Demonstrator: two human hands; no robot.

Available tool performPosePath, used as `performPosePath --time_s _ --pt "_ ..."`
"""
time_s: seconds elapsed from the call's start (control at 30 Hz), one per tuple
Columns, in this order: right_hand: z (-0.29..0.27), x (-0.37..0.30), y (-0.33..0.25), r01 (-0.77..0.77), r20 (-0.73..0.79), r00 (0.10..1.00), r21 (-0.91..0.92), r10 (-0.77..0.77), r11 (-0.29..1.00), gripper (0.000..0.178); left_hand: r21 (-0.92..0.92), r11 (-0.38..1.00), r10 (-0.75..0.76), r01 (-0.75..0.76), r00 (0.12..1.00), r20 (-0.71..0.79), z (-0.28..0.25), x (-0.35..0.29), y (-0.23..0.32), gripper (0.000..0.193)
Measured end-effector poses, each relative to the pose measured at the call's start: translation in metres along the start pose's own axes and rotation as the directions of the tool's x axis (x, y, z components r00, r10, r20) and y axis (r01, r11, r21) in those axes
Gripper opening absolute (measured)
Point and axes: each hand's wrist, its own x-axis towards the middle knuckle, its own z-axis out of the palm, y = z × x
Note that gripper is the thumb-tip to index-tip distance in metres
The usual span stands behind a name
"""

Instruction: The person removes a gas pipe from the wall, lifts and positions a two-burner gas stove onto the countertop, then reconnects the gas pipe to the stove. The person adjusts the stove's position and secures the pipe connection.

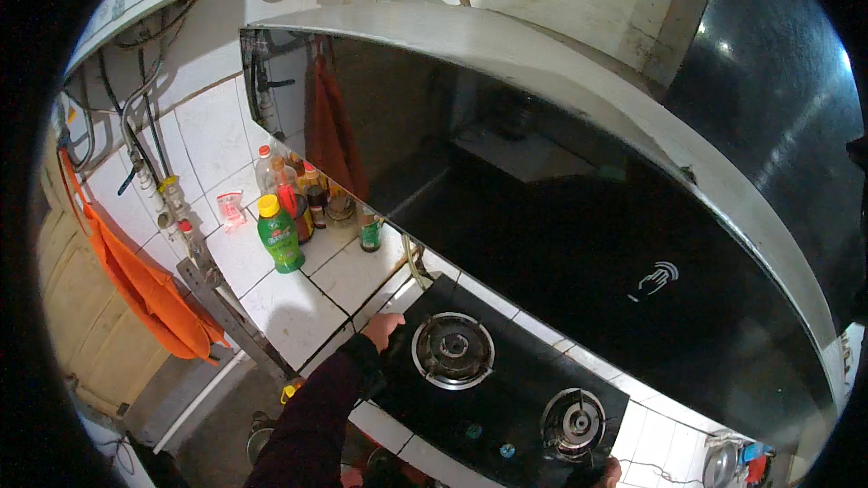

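A black two-burner gas stove (520, 370) lies on the white-tiled counter, with a large round burner (453, 350) on its left and a smaller burner (579, 422) on its right. My left hand (386, 329), in a dark sleeve, is closed at the stove's left edge, its fingers partly hidden. At the right front corner only a small part of my right hand (613, 472) shows, closed against the stove's side edge. Two blue-green knobs sit near the stove's front. A hose (413, 262) runs down to the counter behind its left back corner.
A range hood with a black glass front (542, 208) hangs over the stove. Several bottles, among them a green one (280, 237), and a small pink packet (231, 210) stand at the left back. An orange cloth (149, 285) hangs left, near pipes (163, 203). A metal bowl (721, 464) is far right.
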Motion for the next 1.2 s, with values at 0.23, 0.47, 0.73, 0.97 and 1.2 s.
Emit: performPosePath --time_s 0.23,0.47,0.73,0.97,1.2 --pt "0.005 -0.005 -0.002 0.052 -0.020 0.998 -0.249 -0.059 0.967 0.049 0.249 0.966 0.050 -0.076 0.993 0.111 -0.019 -0.009 0.011 0.040" --pt "0.057 -0.033 -0.048 0.045 -0.475 0.868 -0.219 -0.147 0.975 0.052 -0.232 0.972 -0.006 0.034 0.993 0.118 -0.055 -0.095 0.014 0.068" --pt "0.225 -0.083 -0.096 0.379 0.364 0.896 -0.334 -0.253 0.863 0.046 -0.515 0.857 -0.065 0.024 0.996 -0.060 -0.045 -0.250 -0.038 0.048" --pt "0.219 -0.135 -0.079 0.687 0.562 0.718 -0.479 -0.410 0.547 0.038 -0.663 0.688 -0.284 0.296 0.950 0.130 -0.027 -0.352 -0.076 0.043" --pt "0.164 -0.152 -0.045 0.736 0.620 0.673 -0.616 -0.403 0.282 0.052 -0.735 0.626 -0.272 0.261 0.956 0.108 -0.019 -0.399 -0.099 0.034"
